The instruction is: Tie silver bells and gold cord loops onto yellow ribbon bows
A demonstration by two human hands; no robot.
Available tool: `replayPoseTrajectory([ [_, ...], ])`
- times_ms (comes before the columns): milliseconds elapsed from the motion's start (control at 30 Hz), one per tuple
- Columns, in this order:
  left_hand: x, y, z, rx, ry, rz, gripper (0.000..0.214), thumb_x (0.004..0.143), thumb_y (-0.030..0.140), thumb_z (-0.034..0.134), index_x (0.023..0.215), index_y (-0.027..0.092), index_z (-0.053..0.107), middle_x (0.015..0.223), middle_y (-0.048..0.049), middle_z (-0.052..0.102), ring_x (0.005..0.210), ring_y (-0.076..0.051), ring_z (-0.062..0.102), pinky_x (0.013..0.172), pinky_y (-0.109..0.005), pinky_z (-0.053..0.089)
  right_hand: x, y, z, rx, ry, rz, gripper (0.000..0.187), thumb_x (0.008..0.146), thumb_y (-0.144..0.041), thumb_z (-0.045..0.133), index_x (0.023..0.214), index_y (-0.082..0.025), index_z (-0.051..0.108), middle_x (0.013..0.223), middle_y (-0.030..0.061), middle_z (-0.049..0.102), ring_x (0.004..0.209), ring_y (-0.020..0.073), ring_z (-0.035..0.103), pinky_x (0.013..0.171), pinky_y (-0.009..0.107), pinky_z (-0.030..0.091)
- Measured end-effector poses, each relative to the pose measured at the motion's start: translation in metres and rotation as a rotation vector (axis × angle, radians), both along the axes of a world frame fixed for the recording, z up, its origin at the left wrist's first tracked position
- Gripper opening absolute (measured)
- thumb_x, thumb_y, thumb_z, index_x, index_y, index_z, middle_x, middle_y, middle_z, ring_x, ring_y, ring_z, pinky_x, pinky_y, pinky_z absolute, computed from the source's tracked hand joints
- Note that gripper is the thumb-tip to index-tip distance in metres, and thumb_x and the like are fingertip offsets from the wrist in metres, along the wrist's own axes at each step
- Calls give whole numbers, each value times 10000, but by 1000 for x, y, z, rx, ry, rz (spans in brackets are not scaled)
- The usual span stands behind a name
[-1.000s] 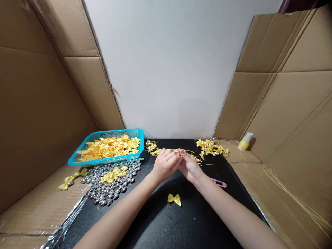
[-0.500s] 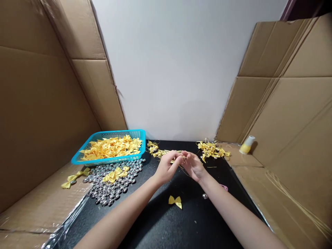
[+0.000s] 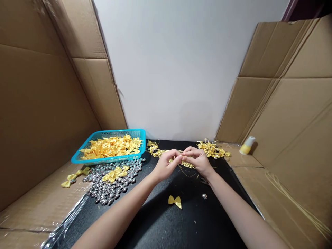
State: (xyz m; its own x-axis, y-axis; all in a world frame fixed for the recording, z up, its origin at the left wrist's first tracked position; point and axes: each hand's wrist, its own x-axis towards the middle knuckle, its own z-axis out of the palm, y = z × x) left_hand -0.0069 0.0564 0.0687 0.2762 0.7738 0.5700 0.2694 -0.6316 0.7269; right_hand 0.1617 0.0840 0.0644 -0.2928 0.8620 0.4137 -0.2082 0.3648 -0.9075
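On the black tabletop, a knock to the blue basket could spill its bows; the left hand and right hand meet over golden strips, which dropping low might scatter; a careless sweep could shift the loose bow lying nearer the person; the silver bead might roll if brushed; a thin cord, pinched between both grips, could slip if either loosens.

The head-worn view looks forward and down from above the near side of the flat black tabletop, close behind the bare left hand and bare right hand. It faces the smooth pale-grey wall past the far edge, between brown cardboard panels.
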Motion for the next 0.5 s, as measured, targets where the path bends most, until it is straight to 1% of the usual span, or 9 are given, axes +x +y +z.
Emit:
replayPoseTrajectory([
  [167,-3,1,4,-13,-3,16,310,896,369,541,672,167,611,650,-16,624,632,-147,554,633,-254,416,-3,-1,0,61,-26,-62,109,632,-345,839,668,-260,781,748,25,668,732,170,605,733,331,492],
  [300,-4,3,4,-36,-35,30,285,880,358,561,680,165,626,652,-17,632,639,-148,563,639,-256,420,-3,-2,3,88,-30,-87,108,669,-337,817,651,-247,762,763,26,658,777,174,603,769,324,475],
  [400,-5,5,2,-68,-90,60,291,879,365,547,676,167,612,638,-12,622,613,-141,546,610,-250,419,-1,-2,8,77,-19,-113,139,668,-354,816,646,-237,747,853,35,669,858,188,604,826,331,469],
  [500,-7,9,1,-96,-159,101,292,865,351,526,638,172,568,609,-3,592,593,-137,527,595,-250,420,2,1,13,29,6,-135,200,643,-404,823,649,-226,733,913,46,692,891,200,612,818,334,483],
])
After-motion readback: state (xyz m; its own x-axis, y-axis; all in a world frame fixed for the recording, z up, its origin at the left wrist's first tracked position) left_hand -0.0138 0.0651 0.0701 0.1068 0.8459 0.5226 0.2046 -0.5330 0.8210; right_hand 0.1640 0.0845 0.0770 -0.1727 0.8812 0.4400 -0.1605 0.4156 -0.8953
